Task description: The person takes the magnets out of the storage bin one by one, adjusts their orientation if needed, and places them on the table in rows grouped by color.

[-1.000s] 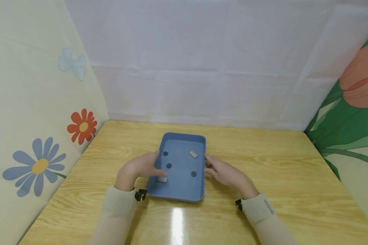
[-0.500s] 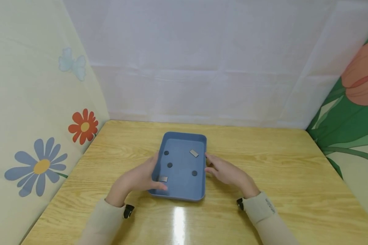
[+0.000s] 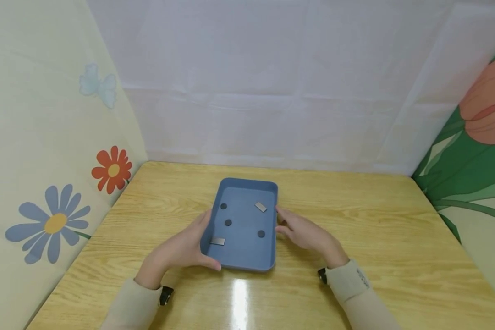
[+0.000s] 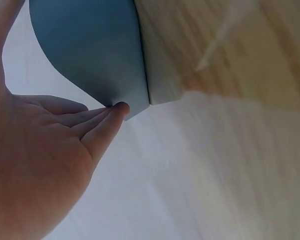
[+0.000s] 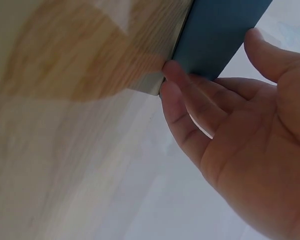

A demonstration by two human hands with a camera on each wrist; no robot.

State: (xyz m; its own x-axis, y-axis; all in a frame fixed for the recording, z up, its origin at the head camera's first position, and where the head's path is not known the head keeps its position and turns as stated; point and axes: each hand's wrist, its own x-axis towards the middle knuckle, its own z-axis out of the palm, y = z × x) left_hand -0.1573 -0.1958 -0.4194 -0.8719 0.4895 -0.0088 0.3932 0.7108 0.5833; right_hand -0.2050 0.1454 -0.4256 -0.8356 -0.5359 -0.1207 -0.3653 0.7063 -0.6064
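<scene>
A shallow blue tray (image 3: pixel 247 252) lies on the table between both hands. In it are three small dark discs, two at the left and one disc (image 3: pixel 261 233) toward the right, plus two flat silvery rectangular pieces, one piece (image 3: pixel 218 241) near left and one piece (image 3: pixel 261 207) far right. My left hand (image 3: pixel 181 247) spreads round the near left corner, thumb at the front rim; its straight fingertips meet the outer wall (image 4: pixel 90 50) in the left wrist view. On the opposite side, my right hand (image 3: pixel 305 233) touches the wall with loosely bent fingers, thumb at the rim.
The wooden table (image 3: pixel 354 215) extends to both sides of the tray, with a light reflection near its front. A white sheet (image 3: pixel 247 82) hangs behind it. Flower-patterned panels stand at left and right, the left one with a red flower (image 3: pixel 113 170).
My left hand has moved back toward me along the tray's left side, and its thumb has come out from over the tray to the front rim. The right hand and tray look almost unmoved.
</scene>
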